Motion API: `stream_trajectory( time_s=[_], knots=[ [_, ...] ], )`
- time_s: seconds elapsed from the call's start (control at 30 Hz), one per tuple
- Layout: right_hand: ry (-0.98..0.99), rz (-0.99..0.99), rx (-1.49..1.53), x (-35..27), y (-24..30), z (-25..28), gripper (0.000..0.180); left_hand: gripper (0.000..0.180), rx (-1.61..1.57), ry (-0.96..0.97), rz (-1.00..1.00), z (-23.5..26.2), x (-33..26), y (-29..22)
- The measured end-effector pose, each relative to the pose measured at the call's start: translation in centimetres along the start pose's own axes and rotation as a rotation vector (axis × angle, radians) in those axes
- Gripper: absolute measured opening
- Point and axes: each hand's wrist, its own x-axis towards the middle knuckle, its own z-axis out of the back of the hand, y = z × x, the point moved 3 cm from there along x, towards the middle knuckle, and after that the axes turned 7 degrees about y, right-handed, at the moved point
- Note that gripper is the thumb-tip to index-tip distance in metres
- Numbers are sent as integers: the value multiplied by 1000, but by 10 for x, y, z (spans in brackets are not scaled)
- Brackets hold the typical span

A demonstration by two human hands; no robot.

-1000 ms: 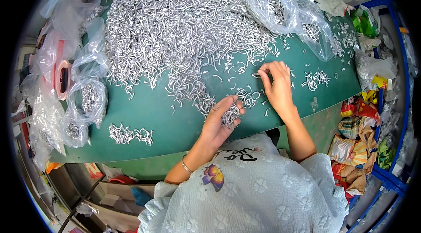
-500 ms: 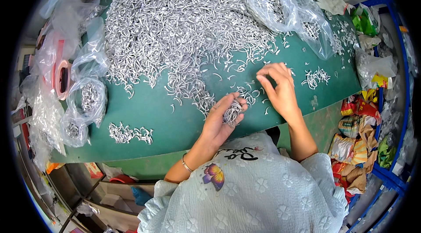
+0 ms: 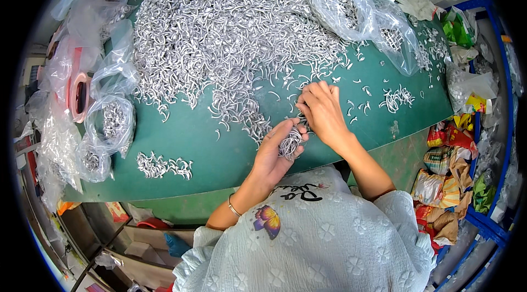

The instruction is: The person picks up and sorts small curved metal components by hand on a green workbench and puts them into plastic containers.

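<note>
My left hand (image 3: pixel 273 148) is cupped palm up just above the near part of the table. In it lies a clump of curved silver metal pieces (image 3: pixel 290 143), held by the bent fingers. Just right of it, my right hand (image 3: pixel 321 110) reaches down with fingers curled and drawn together, close to the left fingertips. What its fingertips hold, if anything, is hidden. A large heap of the same curved pieces (image 3: pixel 219 34) spreads over the green table (image 3: pixel 181 138), with a loose trail of them running down toward my hands.
Small groups of pieces lie at the left (image 3: pixel 163 165) and right (image 3: pixel 396 98). Clear plastic bags (image 3: pixel 112 119) with pieces inside line the left edge; another clear bag (image 3: pixel 399 53) lies far right beside a white glove (image 3: pixel 414 2). A blue shelf rack (image 3: pixel 494 229) stands right of the table.
My right hand has moved left and its fingers have curled down beside the left hand. Loose pieces now show where it was. The left hand keeps its place with the clump.
</note>
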Motion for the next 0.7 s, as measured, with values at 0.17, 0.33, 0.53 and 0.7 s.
stream_trajectory(
  time_s=[0.17, 0.33, 0.53, 0.7],
  knots=[
    [17, -108, 291, -3, 3, 24, 8, 23, -1, -27, -43, 4, -1, -2],
    [57, 98, 490, 2, 6, 25, 10, 25, -24, -67, -32, -13, 2, -6],
    [-134, -51, -40, 32, -28, 2, 11, 24, 62, 142, 46, 1, 1, -3],
    [-158, -39, -71, 34, -27, 10, 11, 22, 28, 56, 29, -1, -1, -2]
  ],
)
